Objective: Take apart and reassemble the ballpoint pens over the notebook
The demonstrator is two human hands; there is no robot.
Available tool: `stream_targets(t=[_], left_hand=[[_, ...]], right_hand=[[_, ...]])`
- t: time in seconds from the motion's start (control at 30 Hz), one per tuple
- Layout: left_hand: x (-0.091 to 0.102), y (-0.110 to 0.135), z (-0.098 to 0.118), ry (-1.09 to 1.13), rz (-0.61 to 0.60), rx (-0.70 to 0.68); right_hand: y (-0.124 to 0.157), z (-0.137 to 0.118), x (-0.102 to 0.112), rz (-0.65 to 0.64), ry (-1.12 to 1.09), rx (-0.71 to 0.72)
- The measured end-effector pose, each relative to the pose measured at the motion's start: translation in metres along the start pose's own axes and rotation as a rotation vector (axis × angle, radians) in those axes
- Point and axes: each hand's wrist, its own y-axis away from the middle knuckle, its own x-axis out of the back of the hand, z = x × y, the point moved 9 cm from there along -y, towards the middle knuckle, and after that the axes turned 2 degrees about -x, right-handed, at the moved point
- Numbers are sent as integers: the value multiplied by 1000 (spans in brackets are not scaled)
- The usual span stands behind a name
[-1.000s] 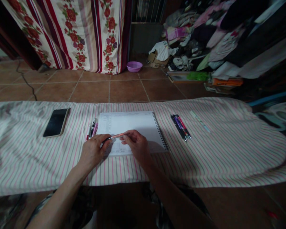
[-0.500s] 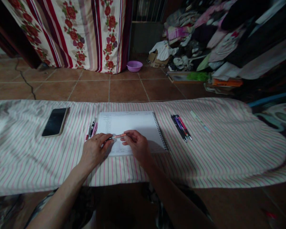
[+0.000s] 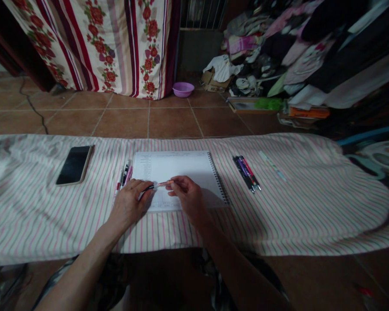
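Note:
Both my hands hold one orange pen (image 3: 164, 184) over an open spiral notebook (image 3: 178, 170). My left hand (image 3: 129, 205) pinches the pen's dark end. My right hand (image 3: 188, 198) pinches its orange end. The pen lies nearly level just above the lower part of the page. A few pens (image 3: 125, 175) lie at the notebook's left edge, close to my left hand. The notebook rests on a striped cloth (image 3: 294, 203) that covers a long low surface.
A dark phone (image 3: 74, 165) lies on the cloth to the left. A bundle of pens (image 3: 246, 172) and a pale pen (image 3: 272, 165) lie to the right. Beyond are tiled floor, a floral curtain (image 3: 116, 43), a purple bowl (image 3: 183, 89) and piled clothes (image 3: 278, 43).
My hands have drawn a little closer along the pen, so less of its orange barrel shows. The view has shifted slightly.

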Motion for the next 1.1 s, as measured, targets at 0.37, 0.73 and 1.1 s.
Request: stream_targets(t=[0.37, 0.73, 1.1], left_hand=[[-5, 4, -7, 50, -70, 73], [-2, 2, -5, -4, -42, 49], [-1, 1, 1, 45, 5, -31]], right_hand=[[0, 0, 1, -17, 12, -3], [0, 4, -2, -51, 0, -18], [1, 5, -7, -113, 82, -18]])
